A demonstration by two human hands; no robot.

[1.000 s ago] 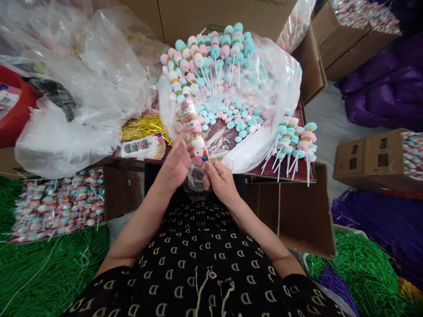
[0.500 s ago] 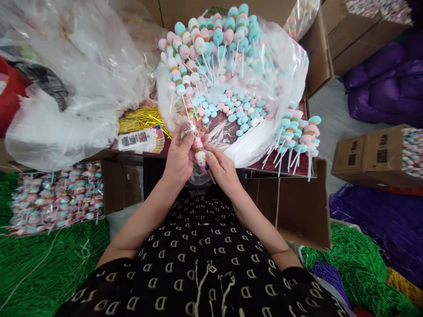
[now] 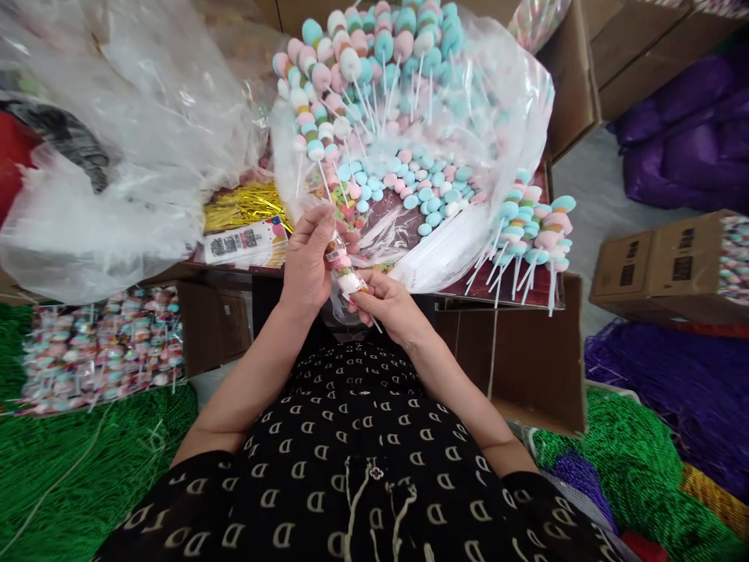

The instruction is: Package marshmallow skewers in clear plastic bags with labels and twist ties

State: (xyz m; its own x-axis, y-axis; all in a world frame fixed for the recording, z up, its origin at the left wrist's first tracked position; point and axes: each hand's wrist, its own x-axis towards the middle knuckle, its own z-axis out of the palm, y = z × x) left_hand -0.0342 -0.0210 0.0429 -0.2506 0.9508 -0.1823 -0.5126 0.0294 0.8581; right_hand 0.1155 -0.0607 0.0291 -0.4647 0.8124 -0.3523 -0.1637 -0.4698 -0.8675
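A wrapped candy skewer [image 3: 345,273] slants between the two hands at the near edge of the dark red surface [image 3: 539,292], its top toward eleven o'clock and its thin white stick poking out toward five. Inside the clear, shiny wrapper sit rounded pieces, pink above, a greenish-brown layer in the middle and a plump white one below, with bits of coloured print by the lower end. The left hand [image 3: 309,261], at nine o'clock of it, has thumb and fingers closed on the upper end; the right hand [image 3: 387,304], at four, pinches the lower end beside the stick. A small pale label with dark marks shows on the upper wrapper, too tiny to read. Between nine and ten o'clock, a fan of white printed cards [image 3: 237,243] carries bold dark characters that stay illegible, plus coloured dots at one end; gold ties [image 3: 243,207] lie just beyond. Out at three, a brown carton [image 3: 655,261] bears dark printed blocks, also unreadable. Toward six, the black shirt [image 3: 351,421] repeats a pale letter D.
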